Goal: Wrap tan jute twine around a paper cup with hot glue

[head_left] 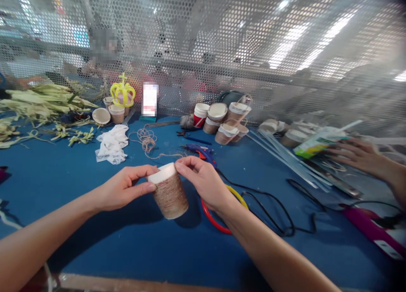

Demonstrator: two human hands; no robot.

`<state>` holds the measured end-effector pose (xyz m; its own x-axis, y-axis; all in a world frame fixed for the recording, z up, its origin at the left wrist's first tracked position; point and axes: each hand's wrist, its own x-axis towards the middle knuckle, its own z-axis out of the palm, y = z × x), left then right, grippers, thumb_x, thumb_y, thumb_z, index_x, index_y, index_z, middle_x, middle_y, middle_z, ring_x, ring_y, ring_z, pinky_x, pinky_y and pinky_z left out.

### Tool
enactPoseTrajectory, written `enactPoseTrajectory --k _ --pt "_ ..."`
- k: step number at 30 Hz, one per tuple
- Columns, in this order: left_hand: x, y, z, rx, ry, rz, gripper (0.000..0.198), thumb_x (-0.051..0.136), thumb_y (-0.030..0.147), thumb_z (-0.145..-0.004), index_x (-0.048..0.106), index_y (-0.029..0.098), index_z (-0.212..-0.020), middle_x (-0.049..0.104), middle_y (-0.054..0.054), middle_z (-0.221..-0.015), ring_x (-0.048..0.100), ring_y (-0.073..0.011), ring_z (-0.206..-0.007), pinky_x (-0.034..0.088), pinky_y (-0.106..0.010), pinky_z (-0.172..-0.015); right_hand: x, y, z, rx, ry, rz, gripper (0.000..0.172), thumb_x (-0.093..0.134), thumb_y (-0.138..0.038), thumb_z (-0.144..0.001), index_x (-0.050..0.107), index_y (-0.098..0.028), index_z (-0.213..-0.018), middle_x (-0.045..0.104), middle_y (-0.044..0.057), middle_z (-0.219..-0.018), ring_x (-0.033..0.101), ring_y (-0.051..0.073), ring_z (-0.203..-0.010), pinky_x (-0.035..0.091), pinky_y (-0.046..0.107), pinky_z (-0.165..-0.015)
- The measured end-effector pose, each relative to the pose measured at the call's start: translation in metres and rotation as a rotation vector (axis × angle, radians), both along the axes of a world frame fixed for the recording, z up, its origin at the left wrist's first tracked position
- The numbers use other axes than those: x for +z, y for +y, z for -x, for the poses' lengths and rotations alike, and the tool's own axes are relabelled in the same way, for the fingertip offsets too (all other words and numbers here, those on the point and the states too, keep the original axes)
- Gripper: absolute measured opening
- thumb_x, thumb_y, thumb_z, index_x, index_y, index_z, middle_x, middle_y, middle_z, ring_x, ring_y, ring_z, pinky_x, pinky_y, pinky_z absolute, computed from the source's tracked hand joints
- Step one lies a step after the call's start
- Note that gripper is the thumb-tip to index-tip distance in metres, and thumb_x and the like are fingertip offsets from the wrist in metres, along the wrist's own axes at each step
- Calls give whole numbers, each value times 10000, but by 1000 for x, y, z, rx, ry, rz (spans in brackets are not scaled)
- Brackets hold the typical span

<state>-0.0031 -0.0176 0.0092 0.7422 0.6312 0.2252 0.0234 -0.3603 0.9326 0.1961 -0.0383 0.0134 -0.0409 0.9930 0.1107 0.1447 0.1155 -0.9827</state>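
Observation:
A white paper cup [170, 196], its side wound with brown twine up to a bare band near the rim, is tilted above the blue table. My left hand [122, 186] pinches the cup's rim on the left, thumb outside. At the rim's right side, my right hand [203, 177] is closed with thumb and forefinger together on the cup's edge and the twine there. Loose twine [147, 139] runs from near my right fingers to a tangled heap on the table. Behind my right hand lies a blue glue gun [199, 150].
Several twine-wrapped cups [226, 132] stand at the back beside a yellow crown [123, 93] and dried husks [41, 99] further left. White crumpled cloth [112, 144], red-yellow rings [215, 224], clear glue sticks [282, 156] and a purple power strip [371, 228] lie about. Another person's hand [358, 156] reaches in from the right.

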Motion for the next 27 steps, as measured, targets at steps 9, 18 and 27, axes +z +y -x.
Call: enactPoseTrajectory --k 9,18,27 --pt "0 0 2 -71 -193 180 96 526 182 -823 560 153 -738 571 2 -817 516 -102 -799 401 -186 -735 4 -3 1 202 462 214 182 658 -303 -702 532 -173 -676 607 14 -892 537 106 -789 394 247 -729" --pt "-2 4 3 -31 -149 163 166 569 316 -796 606 155 -806 583 -68 -1070 512 -180 -1011 387 -282 -877 3 2 -3 292 548 257 202 689 -250 -669 510 -166 -629 547 -16 -858 522 86 -716 403 214 -646" --pt "-3 7 3 7 89 30 234 587 269 -756 554 152 -955 599 -48 -985 530 -171 -941 398 -283 -847 0 9 -9 259 112 20 170 618 -276 -726 496 -180 -658 541 -6 -793 498 111 -745 389 258 -710"
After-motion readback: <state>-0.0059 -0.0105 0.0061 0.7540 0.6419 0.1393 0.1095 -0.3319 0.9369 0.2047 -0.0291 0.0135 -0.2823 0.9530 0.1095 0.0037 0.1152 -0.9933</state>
